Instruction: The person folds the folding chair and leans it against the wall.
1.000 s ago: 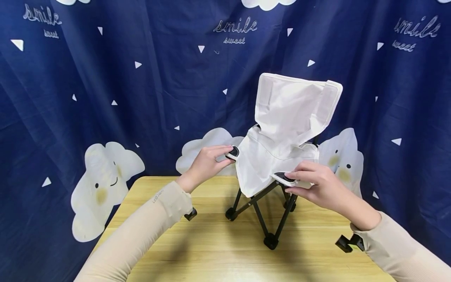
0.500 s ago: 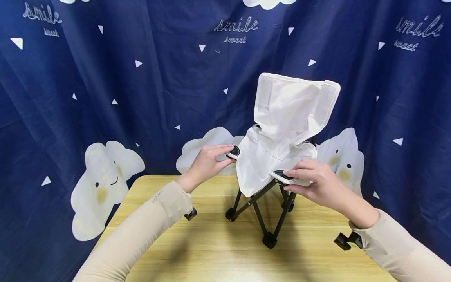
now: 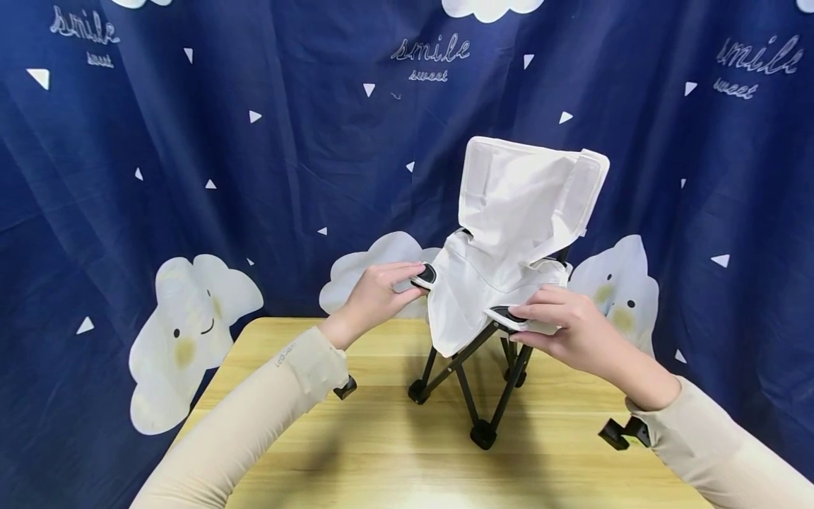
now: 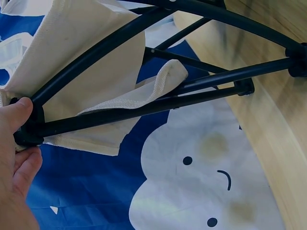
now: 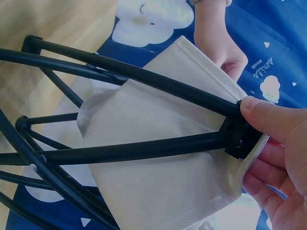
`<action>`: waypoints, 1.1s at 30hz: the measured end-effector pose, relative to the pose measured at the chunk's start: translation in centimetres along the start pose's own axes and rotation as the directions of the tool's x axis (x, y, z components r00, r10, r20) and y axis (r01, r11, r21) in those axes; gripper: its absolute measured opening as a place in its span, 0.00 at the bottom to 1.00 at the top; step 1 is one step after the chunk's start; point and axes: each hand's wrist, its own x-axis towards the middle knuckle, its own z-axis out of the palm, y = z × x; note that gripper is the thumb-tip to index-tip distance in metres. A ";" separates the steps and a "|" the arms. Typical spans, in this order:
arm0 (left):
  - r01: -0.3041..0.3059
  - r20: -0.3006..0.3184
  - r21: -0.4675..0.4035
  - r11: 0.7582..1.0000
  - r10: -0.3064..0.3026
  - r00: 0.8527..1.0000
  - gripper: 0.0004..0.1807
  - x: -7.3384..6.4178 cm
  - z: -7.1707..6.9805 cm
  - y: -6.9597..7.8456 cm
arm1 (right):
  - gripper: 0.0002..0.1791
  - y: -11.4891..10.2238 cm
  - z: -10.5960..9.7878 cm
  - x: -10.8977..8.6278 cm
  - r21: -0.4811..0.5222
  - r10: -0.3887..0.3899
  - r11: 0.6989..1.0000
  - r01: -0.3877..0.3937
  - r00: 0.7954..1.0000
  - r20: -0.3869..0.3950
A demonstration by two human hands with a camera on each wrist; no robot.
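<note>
A small folding camp chair [image 3: 467, 300] with white fabric and crossed black metal legs stands unfolded on the wooden table [image 3: 381, 452], its backrest [image 3: 524, 191] upright. At the seat's left front corner, my left hand [image 3: 381, 290] pinches the black corner cap [image 4: 29, 122], thumb on one side and fingers on the other. My right hand [image 3: 572, 326] grips the matching right front corner in the same way, thumb against the black joint [image 5: 240, 136] in the right wrist view. From below, both wrist views show the leg tubes [image 5: 144, 148] running from these corners under the fabric.
Behind the table hangs a dark blue curtain [image 3: 305, 141] with white clouds and triangles. A small black mount [image 3: 345, 387] sits under the left cuff, and another black mount [image 3: 623, 433] under the right one. The table's left edge lies beneath the left forearm.
My right hand has shifted slightly left with its seat corner, and the chair's right-hand feet and backrest edge have come inward a little. My left hand keeps nearly the same place and grip.
</note>
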 end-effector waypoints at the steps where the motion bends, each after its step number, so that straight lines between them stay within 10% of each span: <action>1: 0.000 -0.001 -0.001 1.000 0.000 1.000 0.21 0.0 0.0 0.0 | 0.24 0.0 0.0 0.0 -0.002 -0.002 1.000 0.002 1.000 0.001; 33: -0.051 -0.020 0.027 0.998 0.052 0.998 0.20 0.4 -0.1 1.0 | 0.27 -0.5 0.2 1.2 -0.123 -0.010 0.992 0.010 1.000 0.001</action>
